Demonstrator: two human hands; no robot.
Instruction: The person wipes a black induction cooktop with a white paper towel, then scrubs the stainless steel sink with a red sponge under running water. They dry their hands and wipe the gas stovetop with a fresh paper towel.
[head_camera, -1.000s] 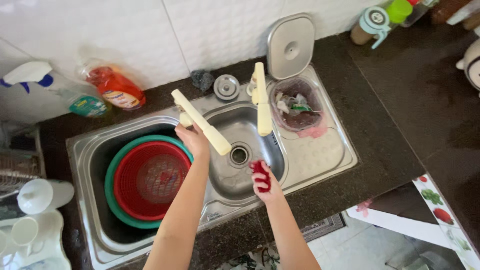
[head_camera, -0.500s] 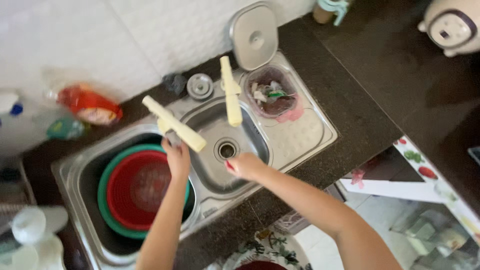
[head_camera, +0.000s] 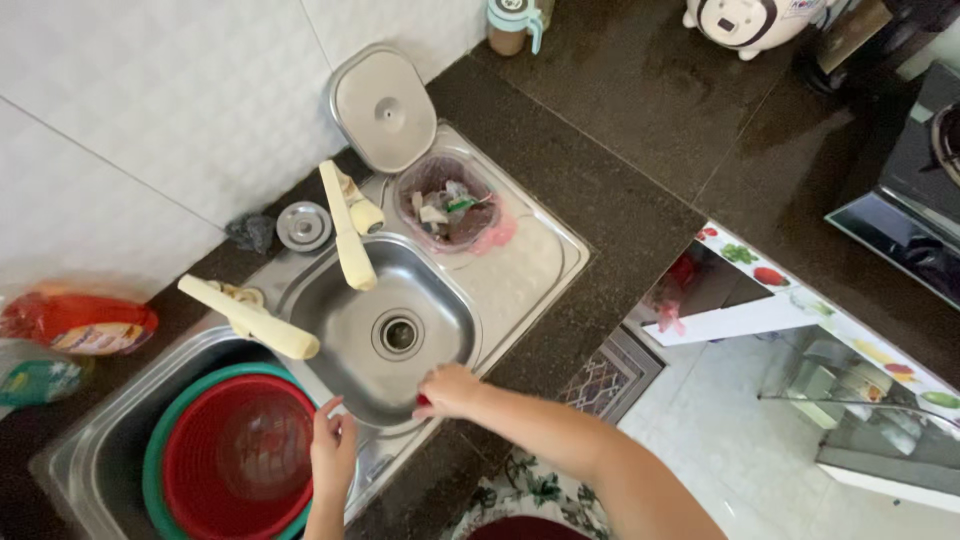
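Right hand (head_camera: 452, 390) clenches something red at the sink's (head_camera: 430, 300) front edge; left hand (head_camera: 333, 450), open and empty, hovers beside the red basin (head_camera: 235, 465).

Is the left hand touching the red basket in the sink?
Apart. The head view shows the left hand over the steel divider beside the red basket, with a strip of steel visible between its fingers and the basket's rim.

Small red thing (head_camera: 424, 400) (mostly hidden) at sink's front rim.
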